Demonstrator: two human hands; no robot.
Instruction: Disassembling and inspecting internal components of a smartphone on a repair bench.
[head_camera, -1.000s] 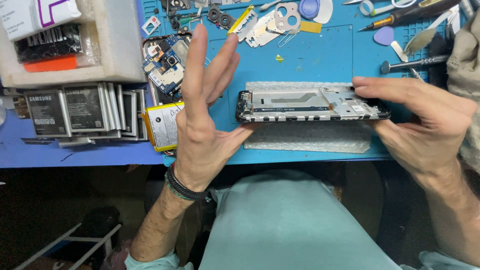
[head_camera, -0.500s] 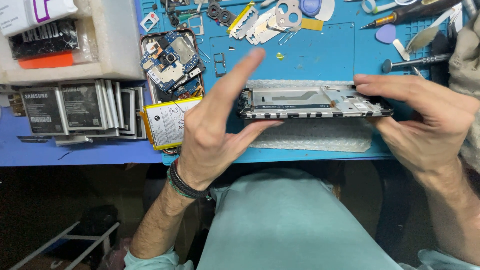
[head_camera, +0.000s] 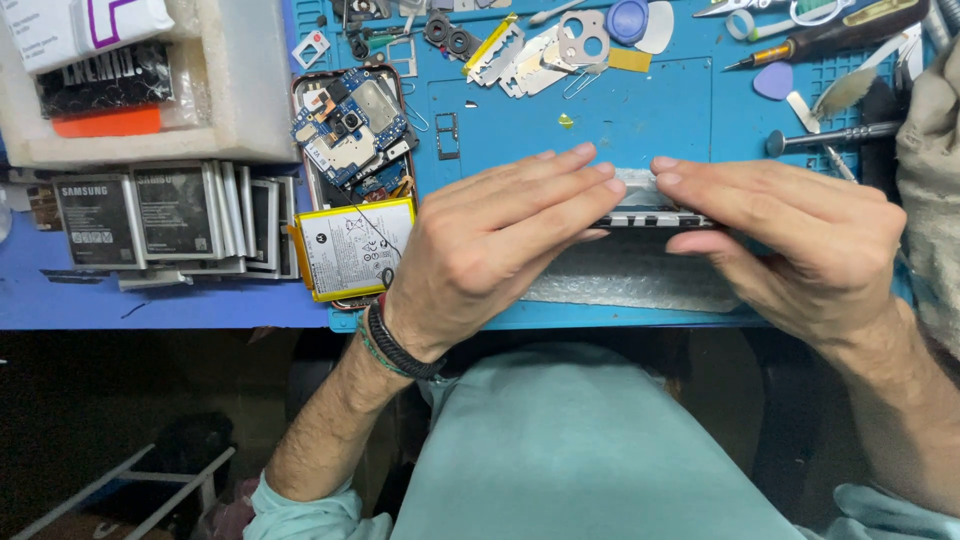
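Both my hands cover a phone frame (head_camera: 640, 205) held edge-on just above the blue work mat (head_camera: 620, 120). My left hand (head_camera: 500, 235) lies over its left half with fingers flat along the top. My right hand (head_camera: 790, 235) grips the right half, thumb under the lower edge. Only a short metal strip of the frame shows between my fingertips. A clear bubble-wrap sheet (head_camera: 620, 275) lies on the mat beneath the frame.
An opened phone with a blue circuit board (head_camera: 350, 130) and a yellow-edged battery (head_camera: 355, 248) lies left of my hands. Several grey batteries (head_camera: 170, 215) stand in a row at far left below a white foam box (head_camera: 240, 120). Screwdrivers (head_camera: 830, 35), picks and small metal parts litter the mat's far edge.
My left hand, open and raised beside the frame before, has come down flat over its left half. The frame is now mostly hidden under both hands.
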